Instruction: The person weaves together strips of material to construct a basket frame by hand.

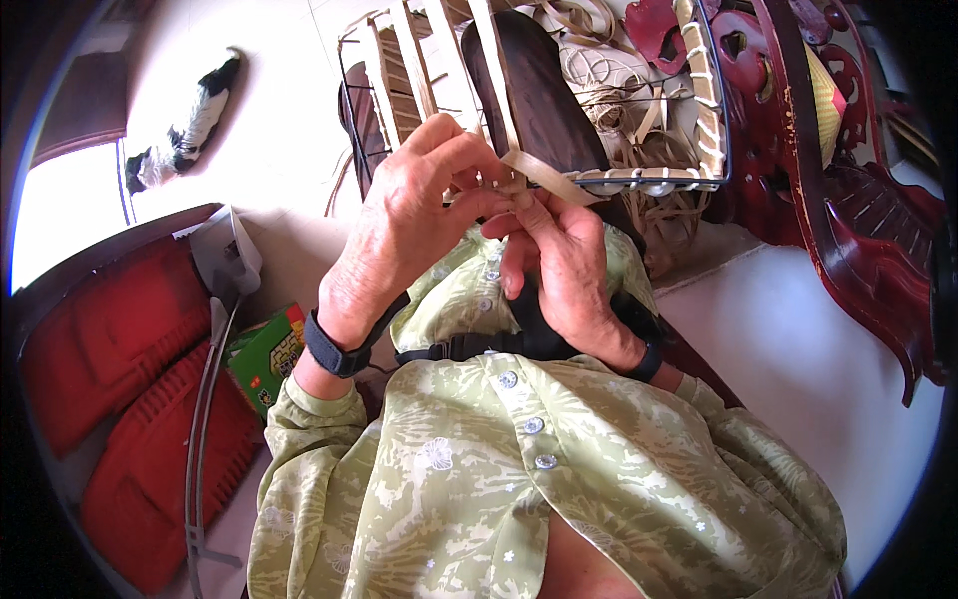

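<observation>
Both hands meet at the near edge of a black wire frame wrapped with pale beige strip. My left hand has thumb and forefinger pinched on a flat beige strip. Close against it, my right hand grips the same strip between thumb and fingers, with its lower fingers curled loosely. The strip bends into a loop above the right hand. Several long beige strips run across the frame's left part. My fingers hide the strip's end and the exact spot where they pinch it.
Loose beige strips lie tangled within the frame's outline. A dark red carved wooden chair stands at the right. To the left are red ribbed pieces, a green box and a thin metal stand. A black-and-white cat lies on the floor.
</observation>
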A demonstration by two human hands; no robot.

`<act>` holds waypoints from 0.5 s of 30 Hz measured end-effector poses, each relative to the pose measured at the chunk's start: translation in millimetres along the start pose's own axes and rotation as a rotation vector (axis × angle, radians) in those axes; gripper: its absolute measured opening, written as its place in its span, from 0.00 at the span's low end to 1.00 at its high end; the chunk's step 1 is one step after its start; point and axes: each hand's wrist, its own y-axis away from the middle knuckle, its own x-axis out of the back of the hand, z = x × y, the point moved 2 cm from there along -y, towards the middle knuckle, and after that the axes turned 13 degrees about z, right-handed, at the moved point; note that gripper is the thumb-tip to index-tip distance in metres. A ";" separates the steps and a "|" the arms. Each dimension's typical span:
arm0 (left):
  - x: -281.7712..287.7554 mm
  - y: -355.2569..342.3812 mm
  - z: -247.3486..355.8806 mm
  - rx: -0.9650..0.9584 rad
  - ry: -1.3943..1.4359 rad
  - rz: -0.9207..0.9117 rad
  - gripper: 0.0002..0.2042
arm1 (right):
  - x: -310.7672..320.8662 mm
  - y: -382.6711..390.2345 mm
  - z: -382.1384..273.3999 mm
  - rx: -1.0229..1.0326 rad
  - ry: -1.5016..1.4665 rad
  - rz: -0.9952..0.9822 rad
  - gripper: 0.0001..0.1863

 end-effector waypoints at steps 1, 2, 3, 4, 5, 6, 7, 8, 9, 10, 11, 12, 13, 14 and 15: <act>-1.6 1.8 0.8 -0.009 -0.020 0.013 0.08 | 3.7 -1.9 -0.7 0.017 0.045 -0.029 0.17; -3.6 3.1 1.6 -0.017 -0.039 0.026 0.09 | 7.6 -2.2 -3.4 0.002 0.093 -0.025 0.17; -6.5 4.4 1.4 -0.034 -0.029 0.070 0.09 | 10.0 -1.4 -8.4 -0.013 0.140 -0.020 0.17; -8.2 6.7 0.3 -0.039 -0.028 0.077 0.09 | 10.4 0.0 -12.7 -0.029 0.185 -0.017 0.17; -9.5 9.2 -0.7 -0.045 -0.027 0.084 0.09 | 9.5 3.2 -16.9 0.006 0.209 -0.002 0.17; -10.0 11.1 -1.4 -0.050 -0.025 0.091 0.09 | 9.4 5.7 -19.6 -0.002 0.213 0.004 0.17; -8.6 12.4 -1.6 -0.041 -0.028 0.079 0.09 | 9.4 7.8 -22.2 -0.010 0.219 0.005 0.17; -8.8 13.2 -2.0 -0.055 -0.018 0.090 0.09 | 10.6 9.1 -23.6 -0.019 0.225 0.006 0.17; -10.0 14.0 -2.3 -0.069 -0.008 0.101 0.09 | 14.4 9.4 -24.4 -0.022 0.235 0.008 0.16; -10.7 13.8 -2.3 -0.085 0.001 0.110 0.10 | 18.8 7.9 -24.4 0.001 0.253 -0.009 0.17; -10.5 14.1 -1.3 -0.074 0.009 0.108 0.10 | 22.5 7.3 -23.4 -0.012 0.285 -0.028 0.18; -9.7 15.5 -1.7 -0.057 0.017 0.113 0.10 | 24.4 7.1 -22.8 -0.026 0.318 -0.047 0.20; -10.0 16.8 -2.6 -0.042 0.029 0.118 0.10 | 24.3 6.4 -23.8 -0.027 0.310 -0.064 0.20; -10.7 17.8 -3.5 -0.027 0.040 0.122 0.11 | 23.5 5.5 -25.2 -0.027 0.303 -0.082 0.20; -12.4 18.6 -3.9 -0.033 0.034 0.131 0.09 | 23.0 4.7 -27.0 -0.028 0.295 -0.100 0.20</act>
